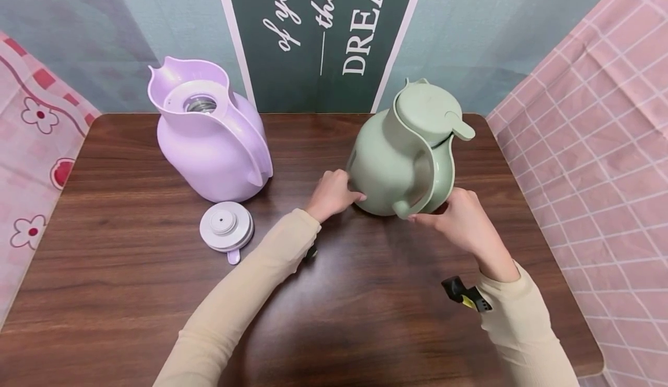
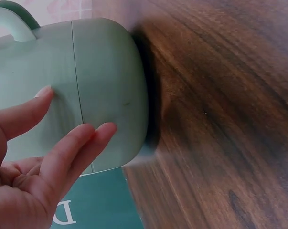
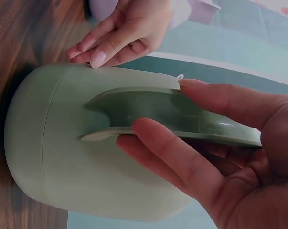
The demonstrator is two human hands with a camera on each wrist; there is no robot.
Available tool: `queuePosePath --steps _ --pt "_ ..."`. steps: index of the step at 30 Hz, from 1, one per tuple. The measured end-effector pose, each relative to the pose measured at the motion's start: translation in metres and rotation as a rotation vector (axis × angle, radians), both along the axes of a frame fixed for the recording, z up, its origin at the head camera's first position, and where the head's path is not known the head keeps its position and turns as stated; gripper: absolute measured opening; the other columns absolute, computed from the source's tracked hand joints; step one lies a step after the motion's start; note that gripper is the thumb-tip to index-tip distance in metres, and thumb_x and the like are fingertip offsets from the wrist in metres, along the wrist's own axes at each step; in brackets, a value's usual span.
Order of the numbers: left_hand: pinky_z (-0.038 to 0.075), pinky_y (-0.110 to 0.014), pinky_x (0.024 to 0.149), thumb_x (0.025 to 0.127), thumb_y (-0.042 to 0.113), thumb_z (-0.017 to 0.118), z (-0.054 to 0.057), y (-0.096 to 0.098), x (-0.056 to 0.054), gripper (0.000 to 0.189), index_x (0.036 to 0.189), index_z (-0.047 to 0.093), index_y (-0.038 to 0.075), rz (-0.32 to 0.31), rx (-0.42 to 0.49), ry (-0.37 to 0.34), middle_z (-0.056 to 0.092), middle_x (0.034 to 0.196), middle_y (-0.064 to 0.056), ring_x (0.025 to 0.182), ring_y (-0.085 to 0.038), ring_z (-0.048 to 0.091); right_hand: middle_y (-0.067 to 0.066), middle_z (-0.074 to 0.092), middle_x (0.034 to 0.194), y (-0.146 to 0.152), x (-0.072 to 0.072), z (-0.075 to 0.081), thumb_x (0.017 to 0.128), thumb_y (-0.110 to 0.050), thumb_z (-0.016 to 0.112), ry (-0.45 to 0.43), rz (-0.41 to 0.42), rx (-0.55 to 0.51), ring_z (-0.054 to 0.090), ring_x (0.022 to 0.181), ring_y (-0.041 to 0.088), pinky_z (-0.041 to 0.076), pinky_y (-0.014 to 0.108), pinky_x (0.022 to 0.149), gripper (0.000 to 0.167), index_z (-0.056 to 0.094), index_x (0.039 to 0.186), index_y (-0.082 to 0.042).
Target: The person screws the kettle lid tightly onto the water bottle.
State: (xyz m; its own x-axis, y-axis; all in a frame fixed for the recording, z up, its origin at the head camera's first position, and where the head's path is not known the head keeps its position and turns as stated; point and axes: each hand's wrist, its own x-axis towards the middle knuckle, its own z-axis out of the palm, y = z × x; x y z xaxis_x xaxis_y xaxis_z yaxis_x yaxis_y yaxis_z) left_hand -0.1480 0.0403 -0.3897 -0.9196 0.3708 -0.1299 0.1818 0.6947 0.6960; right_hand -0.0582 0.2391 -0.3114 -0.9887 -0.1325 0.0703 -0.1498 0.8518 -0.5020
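A pale green vacuum jug (image 1: 383, 161) with its lid (image 1: 430, 111) on stands at the back right, handle facing me. My left hand (image 1: 334, 192) is at the jug's lower left side, fingers extended along the wall near the seam, as the left wrist view shows. At the handle (image 3: 148, 107) is my right hand (image 1: 461, 221), its thumb on one edge and its fingers on the other, pinching it. A lilac vacuum jug (image 1: 214, 152), lidless with its round mouth showing, stands at the back left. Its detached lilac stopper lid (image 1: 225, 230) lies in front of it.
The dark wooden table (image 1: 355, 306) bears both jugs. Behind it hangs a grey-blue backdrop with a dark green lettered panel (image 1: 313, 85). Pink tiled cloth (image 1: 590, 143) borders the right side and flowered pink cloth (image 1: 42, 161) the left.
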Motion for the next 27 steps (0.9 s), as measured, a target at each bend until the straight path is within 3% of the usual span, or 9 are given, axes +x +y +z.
queuePosePath --steps 7,16,20,27 --pt "0.033 -0.025 0.050 0.078 0.030 0.072 0.003 0.009 -0.009 0.042 0.059 0.040 0.010 0.008 -0.035 -0.017 0.032 0.057 0.000 0.055 -0.014 0.034 0.003 0.063 0.072 0.007 -0.008 0.002 0.067 -0.020 0.080 -0.025 -0.021 -0.002 0.054 0.065 0.020 0.042 0.035 0.061 0.024 0.065 0.083 -0.008" --pt "0.042 -0.028 0.060 0.081 0.031 0.069 0.004 0.022 -0.020 0.030 0.079 0.057 0.004 0.007 -0.060 -0.052 0.056 0.073 -0.009 0.064 -0.017 0.049 0.011 0.066 0.080 0.016 -0.020 0.005 0.068 -0.021 0.079 -0.062 -0.054 0.013 0.057 0.075 0.027 0.041 0.039 0.067 0.029 0.066 0.087 -0.005" --pt "0.041 -0.027 0.061 0.081 0.031 0.069 0.003 0.027 -0.025 0.029 0.080 0.058 0.004 0.031 -0.047 -0.066 0.056 0.075 -0.008 0.067 -0.017 0.047 0.010 0.066 0.082 0.020 -0.025 0.007 0.069 -0.025 0.079 -0.093 -0.065 0.013 0.057 0.077 0.027 0.041 0.039 0.068 0.031 0.066 0.088 -0.005" --pt "0.038 -0.025 0.058 0.080 0.030 0.070 0.005 0.034 -0.032 0.031 0.070 0.054 0.006 0.060 -0.022 -0.069 0.046 0.065 -0.003 0.065 -0.015 0.042 0.014 0.066 0.084 0.027 -0.033 0.007 0.068 -0.023 0.079 -0.081 -0.074 0.025 0.055 0.078 0.030 0.040 0.040 0.068 0.031 0.066 0.088 -0.003"
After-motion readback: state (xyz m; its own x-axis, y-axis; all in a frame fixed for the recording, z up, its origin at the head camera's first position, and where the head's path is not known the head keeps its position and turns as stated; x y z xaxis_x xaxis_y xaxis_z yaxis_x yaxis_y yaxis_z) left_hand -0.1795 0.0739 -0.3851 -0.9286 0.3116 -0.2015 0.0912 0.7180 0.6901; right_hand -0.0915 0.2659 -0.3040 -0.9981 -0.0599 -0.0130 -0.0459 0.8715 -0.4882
